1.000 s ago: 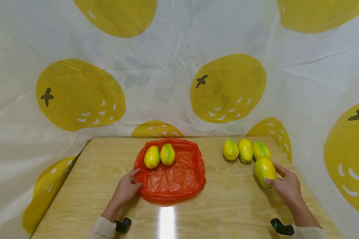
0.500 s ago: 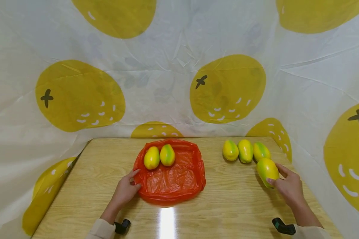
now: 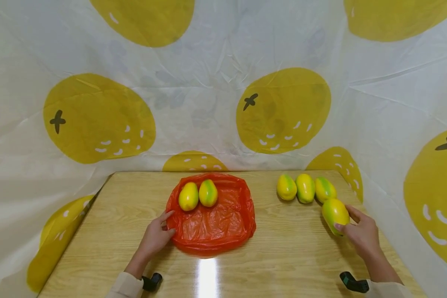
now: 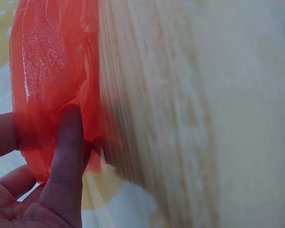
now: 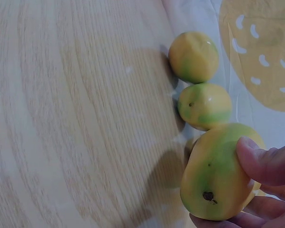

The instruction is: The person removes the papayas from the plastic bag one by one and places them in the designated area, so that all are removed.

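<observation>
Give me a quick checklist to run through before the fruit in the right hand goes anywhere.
1. Right hand has hold of the held fruit: ok, thumb on one side, fingers on the other.
2. Left hand is at the red plastic bag: ok, on its left edge.
3. Bag has room: ok, two fruits sit at its back left, the rest is bare.
4. Table between held fruit and bag is free: ok.
5. Held fruit is apart from the nearest of the three other fruits: cannot tell, they overlap in view.
</observation>
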A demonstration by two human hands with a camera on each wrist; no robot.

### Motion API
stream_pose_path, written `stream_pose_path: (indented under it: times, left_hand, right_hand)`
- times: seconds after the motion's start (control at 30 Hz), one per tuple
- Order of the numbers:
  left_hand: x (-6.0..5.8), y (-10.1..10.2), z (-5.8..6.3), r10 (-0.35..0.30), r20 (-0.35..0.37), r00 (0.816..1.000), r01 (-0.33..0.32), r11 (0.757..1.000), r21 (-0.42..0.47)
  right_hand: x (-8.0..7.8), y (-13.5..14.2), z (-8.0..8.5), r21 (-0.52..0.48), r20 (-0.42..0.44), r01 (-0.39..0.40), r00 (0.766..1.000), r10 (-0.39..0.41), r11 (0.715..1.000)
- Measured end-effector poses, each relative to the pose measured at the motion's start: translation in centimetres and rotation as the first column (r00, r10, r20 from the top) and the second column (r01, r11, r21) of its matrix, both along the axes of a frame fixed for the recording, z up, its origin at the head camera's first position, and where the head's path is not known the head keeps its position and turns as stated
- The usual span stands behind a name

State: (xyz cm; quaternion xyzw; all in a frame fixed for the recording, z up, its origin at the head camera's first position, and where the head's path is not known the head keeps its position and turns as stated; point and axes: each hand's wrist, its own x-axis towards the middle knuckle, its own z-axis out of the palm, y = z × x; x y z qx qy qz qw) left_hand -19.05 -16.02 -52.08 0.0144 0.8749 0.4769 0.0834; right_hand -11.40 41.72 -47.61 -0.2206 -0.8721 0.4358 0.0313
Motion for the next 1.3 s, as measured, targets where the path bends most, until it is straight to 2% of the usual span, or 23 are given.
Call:
stream_pose_path:
  times: [0.3, 0.9, 1.1, 1.3]
  left_hand:
    - [0.1, 0.0, -0.1, 0.005, -0.005, 1.0, -0.005, 1.0, 0.01]
    - [0.3, 0.2, 0.0, 0.003, 0.002, 1.0, -0.003, 0.999, 0.033]
    - [0.2, 0.3, 0.1, 0.004, 0.001, 1.0, -0.004, 1.0, 0.028]
    - [0.2, 0.3, 0.1, 0.007, 0.002, 1.0, -0.007, 1.0, 0.022]
  right_hand:
    - [-0.2, 0.2, -0.3, -0.01, 0.013, 0.026, 1.0, -0.025, 1.0]
    - [-0.1, 0.4, -1.1, -0.016, 0.034, 0.006, 0.999, -0.006, 1.0]
    - [0.1, 0.4, -1.3, -0.013, 0.044, -0.015, 0.999, 0.015, 1.0]
    - [0.1, 0.2, -1.2, -0.015, 0.047, -0.078, 0.996, 0.079, 0.997]
